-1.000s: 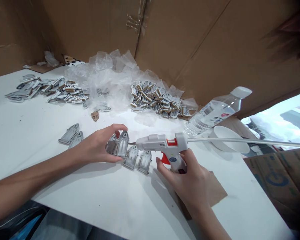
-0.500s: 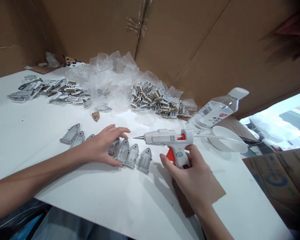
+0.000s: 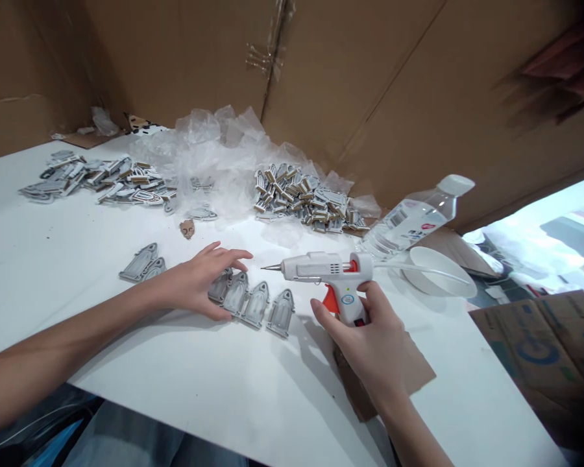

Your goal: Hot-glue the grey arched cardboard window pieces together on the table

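Note:
My right hand (image 3: 377, 347) is closed round the handle of a white hot glue gun (image 3: 316, 267). Its metal nozzle points left, towards my left hand, and a translucent glue stick comes out of the back. The thumb is off the orange trigger (image 3: 331, 299). My left hand (image 3: 199, 282) has its fingers and thumb spread over the left end of a row of flat grey arch-shaped pieces (image 3: 254, 305); the thumb lies at their lower edge. One more arch piece (image 3: 281, 313) lies apart at the row's right. Two others (image 3: 140, 262) lie behind my left forearm.
Heaps of arch pieces lie at the back left (image 3: 102, 176) and back centre (image 3: 304, 198), with crumpled clear plastic bags (image 3: 214, 149) between. A tilted water bottle (image 3: 413, 217) and white bowl (image 3: 438, 275) stand right. Cardboard (image 3: 350, 383) lies under my right hand; cardboard walls (image 3: 350, 78) rise behind.
My left hand and the pieces by it have shifted slightly left, and the gap to the rightmost piece looks a little wider. The glue gun has barely moved.

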`<state>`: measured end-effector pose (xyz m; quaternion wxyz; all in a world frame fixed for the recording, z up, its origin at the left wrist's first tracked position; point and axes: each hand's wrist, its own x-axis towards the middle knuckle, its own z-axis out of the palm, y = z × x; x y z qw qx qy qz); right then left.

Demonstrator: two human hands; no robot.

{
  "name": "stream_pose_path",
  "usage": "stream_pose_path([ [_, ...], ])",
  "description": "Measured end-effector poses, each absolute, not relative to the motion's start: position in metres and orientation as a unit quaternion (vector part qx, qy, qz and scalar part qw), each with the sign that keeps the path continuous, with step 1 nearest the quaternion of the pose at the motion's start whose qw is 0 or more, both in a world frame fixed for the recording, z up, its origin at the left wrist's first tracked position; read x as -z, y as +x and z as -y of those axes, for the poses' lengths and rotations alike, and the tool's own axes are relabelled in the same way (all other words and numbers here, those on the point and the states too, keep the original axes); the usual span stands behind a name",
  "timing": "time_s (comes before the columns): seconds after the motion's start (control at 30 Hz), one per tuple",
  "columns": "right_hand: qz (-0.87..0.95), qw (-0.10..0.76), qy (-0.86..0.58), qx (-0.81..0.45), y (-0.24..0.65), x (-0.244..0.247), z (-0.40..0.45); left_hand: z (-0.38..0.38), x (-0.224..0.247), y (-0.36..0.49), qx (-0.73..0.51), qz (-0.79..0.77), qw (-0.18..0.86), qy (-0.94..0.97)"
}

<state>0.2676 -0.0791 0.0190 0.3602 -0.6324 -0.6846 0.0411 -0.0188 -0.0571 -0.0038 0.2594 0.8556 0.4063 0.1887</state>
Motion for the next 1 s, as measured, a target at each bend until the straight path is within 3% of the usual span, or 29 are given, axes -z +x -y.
stream_pose_path([
  [0.5,0.688,0.350,-0.632,-0.065,0.265,-0.021,0.079,0.052,-0.008,-0.040,-0.139,-0.440,0.274,0.844],
  [1.0,0.735,0.356,-0.572,-0.075,0.259,-0.006,0.085,0.075,-0.002,-0.027,-0.308,-0.396,0.203,0.841],
])
